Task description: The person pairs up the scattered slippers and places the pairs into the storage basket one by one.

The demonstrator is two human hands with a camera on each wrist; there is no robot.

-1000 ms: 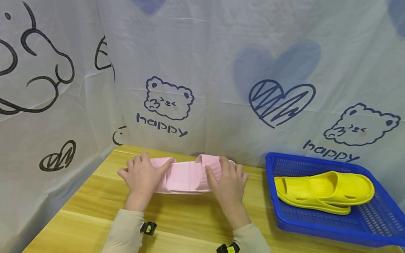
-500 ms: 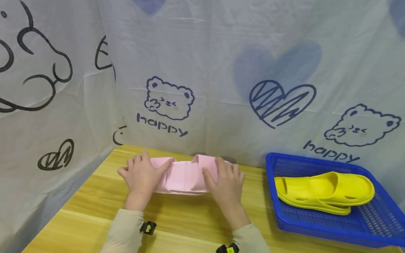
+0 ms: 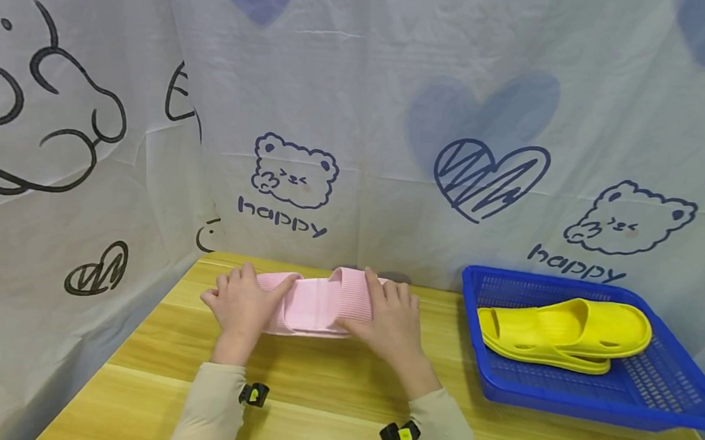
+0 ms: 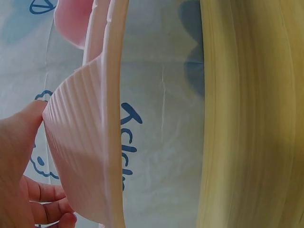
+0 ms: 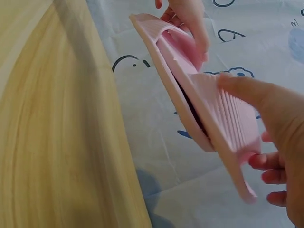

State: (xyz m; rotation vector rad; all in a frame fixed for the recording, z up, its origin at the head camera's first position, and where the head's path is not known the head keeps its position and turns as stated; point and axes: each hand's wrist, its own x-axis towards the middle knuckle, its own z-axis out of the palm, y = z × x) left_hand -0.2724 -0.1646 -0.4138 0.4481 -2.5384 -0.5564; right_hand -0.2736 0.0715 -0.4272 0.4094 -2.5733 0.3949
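A pair of pink slippers [image 3: 313,305] with ribbed straps is held together above the table, one overlapping the other, straps at opposite ends. My left hand [image 3: 242,312] grips the left end, its thumb on the strap; in the left wrist view a gap shows between the slippers [image 4: 80,137] and the wood. My right hand [image 3: 390,321] grips the right end. Its thumb lies near the front edge in the head view, and on the ribbed strap in the right wrist view, where the two soles [image 5: 209,128] lie against each other with a dark slit between them. Some fingertips are hidden behind the straps.
To the right, a blue plastic basket [image 3: 569,404] stands on the wooden table [image 3: 322,420], holding yellow slippers [image 3: 559,332] stacked on each other. A white printed cloth [image 3: 379,201] hangs behind the table and along its left side.
My right hand has shifted left with its slipper, so the pair overlaps more and looks shorter. Its thumb has moved down and left. My left hand has moved slightly left.
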